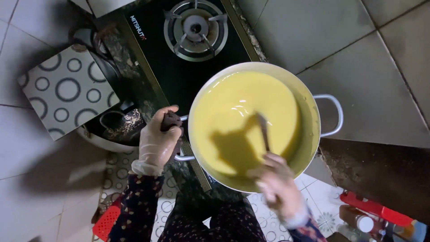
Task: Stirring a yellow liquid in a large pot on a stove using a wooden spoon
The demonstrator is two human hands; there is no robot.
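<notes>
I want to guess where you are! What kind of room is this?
Probably a home kitchen: a gas stove, a big pot of yellow batter being stirred, and a tiled floor.

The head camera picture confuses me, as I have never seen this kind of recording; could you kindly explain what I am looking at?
There is no machine here: a person wears a camera on the head, so you look straight down at their own two gloved hands. A large pale pot full of smooth yellow liquid sits on a black gas stove, whose free burner shows above it. The left hand has its grip on a dark cloth at the pot's near handle. The right hand, blurred, holds a stirring utensil that dips into the liquid. Beside the stove are a circle-patterned board and a dark pan, and some bottles stand at lower right.
</notes>
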